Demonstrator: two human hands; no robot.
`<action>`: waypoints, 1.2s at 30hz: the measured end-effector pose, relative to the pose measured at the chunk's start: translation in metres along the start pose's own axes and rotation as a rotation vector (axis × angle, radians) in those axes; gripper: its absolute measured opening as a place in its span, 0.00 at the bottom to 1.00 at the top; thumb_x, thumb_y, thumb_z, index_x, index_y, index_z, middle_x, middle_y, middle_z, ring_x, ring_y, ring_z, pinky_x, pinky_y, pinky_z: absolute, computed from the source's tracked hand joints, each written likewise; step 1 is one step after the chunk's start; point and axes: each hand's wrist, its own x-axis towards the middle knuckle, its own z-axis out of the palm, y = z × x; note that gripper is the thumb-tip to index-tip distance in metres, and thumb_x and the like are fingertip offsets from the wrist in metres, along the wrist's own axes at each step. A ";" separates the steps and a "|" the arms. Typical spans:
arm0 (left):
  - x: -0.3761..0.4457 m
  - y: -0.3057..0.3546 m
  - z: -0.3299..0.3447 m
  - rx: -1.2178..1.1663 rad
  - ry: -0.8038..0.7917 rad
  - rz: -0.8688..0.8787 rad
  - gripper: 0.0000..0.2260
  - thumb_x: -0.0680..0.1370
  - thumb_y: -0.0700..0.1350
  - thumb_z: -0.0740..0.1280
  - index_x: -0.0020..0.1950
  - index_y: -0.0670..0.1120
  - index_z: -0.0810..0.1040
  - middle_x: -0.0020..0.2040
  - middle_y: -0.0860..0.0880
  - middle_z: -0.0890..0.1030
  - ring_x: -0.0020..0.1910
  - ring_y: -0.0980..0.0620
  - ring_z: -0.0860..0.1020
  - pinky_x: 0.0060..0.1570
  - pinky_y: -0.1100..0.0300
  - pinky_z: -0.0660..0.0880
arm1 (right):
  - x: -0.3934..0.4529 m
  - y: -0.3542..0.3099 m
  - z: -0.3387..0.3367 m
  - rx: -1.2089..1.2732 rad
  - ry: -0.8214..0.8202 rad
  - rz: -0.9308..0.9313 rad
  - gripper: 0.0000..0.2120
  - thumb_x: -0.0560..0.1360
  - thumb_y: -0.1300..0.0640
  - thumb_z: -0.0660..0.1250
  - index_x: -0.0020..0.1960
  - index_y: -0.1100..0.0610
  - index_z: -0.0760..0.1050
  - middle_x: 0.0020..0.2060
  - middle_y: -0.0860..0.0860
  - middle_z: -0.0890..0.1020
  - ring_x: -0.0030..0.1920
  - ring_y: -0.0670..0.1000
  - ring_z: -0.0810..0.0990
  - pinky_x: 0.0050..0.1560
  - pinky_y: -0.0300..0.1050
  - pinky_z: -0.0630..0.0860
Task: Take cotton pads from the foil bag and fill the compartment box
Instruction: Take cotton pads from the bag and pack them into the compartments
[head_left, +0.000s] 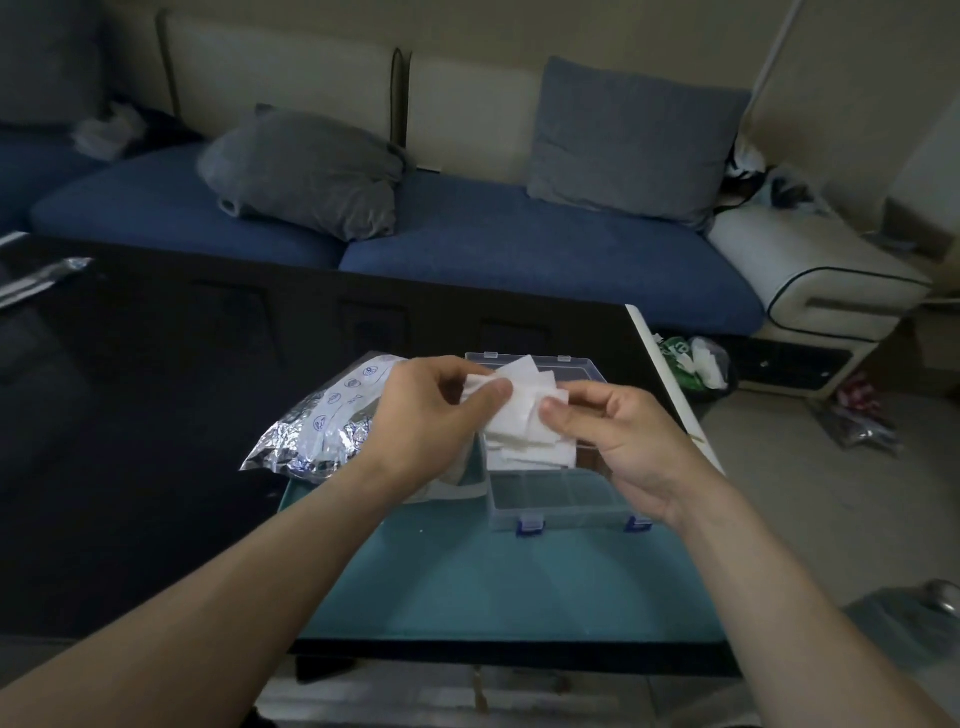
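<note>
A loose bunch of white cotton pads (524, 410) is held in the air between both hands, above the far half of the box (558, 496). The left hand (423, 415) pinches the bunch at its left edge, thumb pressed against curled fingers with a pad between them. The right hand (618, 436) pinches the right edge, thumb on top and the other fingers curled under. More pads lie in the far compartments of the clear box beneath the bunch; the near compartments show nothing in them. The box has blue latches on its near side, and its clear lid (550, 364) stands open behind the hands. The crumpled foil bag (317, 431) lies just left of the box, partly hidden by the left wrist. Box and bag rest on a teal mat (467, 582) on a dark glossy table (156, 415). Beyond the table stands a blue sofa (519, 249) with grey cushions (306, 171)
</note>
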 end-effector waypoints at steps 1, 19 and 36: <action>0.000 0.000 0.000 0.000 0.035 0.001 0.02 0.75 0.46 0.74 0.44 0.48 0.85 0.37 0.49 0.85 0.33 0.58 0.80 0.34 0.63 0.76 | -0.001 -0.001 0.000 0.013 -0.023 0.010 0.16 0.69 0.62 0.74 0.57 0.61 0.82 0.49 0.57 0.87 0.47 0.54 0.87 0.45 0.46 0.83; -0.012 -0.014 0.032 -0.284 -0.213 -0.306 0.09 0.78 0.42 0.70 0.57 0.41 0.79 0.51 0.43 0.85 0.48 0.47 0.85 0.50 0.49 0.82 | 0.003 0.006 -0.002 -0.198 0.271 -0.108 0.06 0.73 0.61 0.76 0.50 0.57 0.84 0.43 0.51 0.88 0.44 0.51 0.87 0.46 0.45 0.83; -0.016 -0.006 0.040 -0.678 -0.160 -0.599 0.15 0.80 0.43 0.66 0.62 0.34 0.75 0.48 0.40 0.84 0.40 0.47 0.83 0.33 0.58 0.79 | 0.002 0.004 0.008 -0.374 0.239 -0.139 0.04 0.77 0.55 0.73 0.51 0.51 0.85 0.44 0.48 0.87 0.47 0.48 0.85 0.48 0.48 0.83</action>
